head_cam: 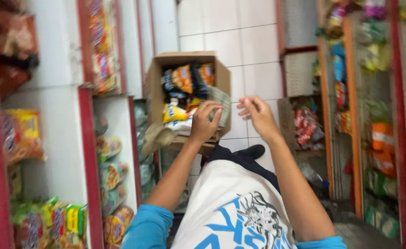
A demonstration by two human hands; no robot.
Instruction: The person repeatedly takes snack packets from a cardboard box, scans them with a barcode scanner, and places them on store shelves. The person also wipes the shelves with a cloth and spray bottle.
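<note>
Nearest the camera, at the bottom centre of the frame, is the person's white shirt point(233, 207) with a blue and black print, framed by blue sleeves point(150, 226). From there both forearms rise toward the middle of the frame. The left hand point(205, 121) is curled at the front edge of an open cardboard box point(157, 87), fingers bent down among the packets; the blur hides whether it is gripping one. The right hand point(257, 113) hangs just beside the box's right side, fingers loosely bent, holding nothing. The box sits centre frame, above the white tiled floor point(253, 46), filled with snack packets point(184, 78) in orange, yellow and blue. A dark shoe point(253, 151) shows below the box. Red-framed shelves point(85, 115) with bagged snacks line the left of the frame, and racks of hanging packets point(378, 133) line the right.
</note>
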